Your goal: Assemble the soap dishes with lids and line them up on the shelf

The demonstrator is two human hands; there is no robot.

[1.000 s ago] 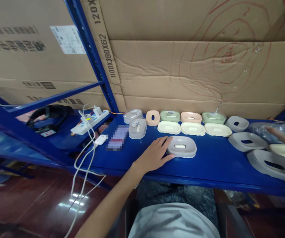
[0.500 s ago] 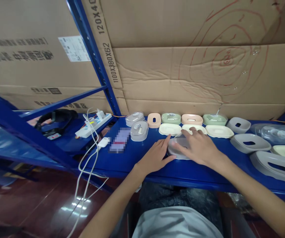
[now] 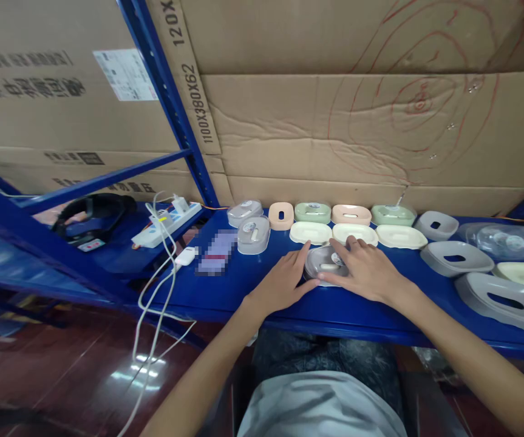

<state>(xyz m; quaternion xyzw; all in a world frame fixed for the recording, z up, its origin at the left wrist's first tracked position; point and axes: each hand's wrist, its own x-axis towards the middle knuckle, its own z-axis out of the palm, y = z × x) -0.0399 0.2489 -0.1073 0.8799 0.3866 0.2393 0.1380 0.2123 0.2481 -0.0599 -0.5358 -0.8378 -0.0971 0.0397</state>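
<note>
Two hands, yours, meet at the middle of a long blue shelf (image 3: 380,303) backed by stacked cardboard boxes (image 3: 334,121). Between the hands lies a grey soap dish with a clear lid (image 3: 324,263), near the shelf's front edge. Your left hand (image 3: 282,283) rests flat against the dish's left side, fingers together and pointing forward, thumb stretched along its front rim. Your right hand (image 3: 365,270) lies over the dish's right half, fingers loosely spread, index fingertip touching the lid; it covers that part, so only the left half of the dish shows.

To the right lie large grey trays with slots (image 3: 503,300), well apart from your hands. Just behind the dish runs a row of three cream soap dish inserts (image 3: 311,232). Behind those, against the cardboard, stands a row of green and peach soap dishes (image 3: 313,212). To the left sit two more lidded grey dishes (image 3: 253,234), then a white power strip (image 3: 167,223) with trailing cables.
</note>
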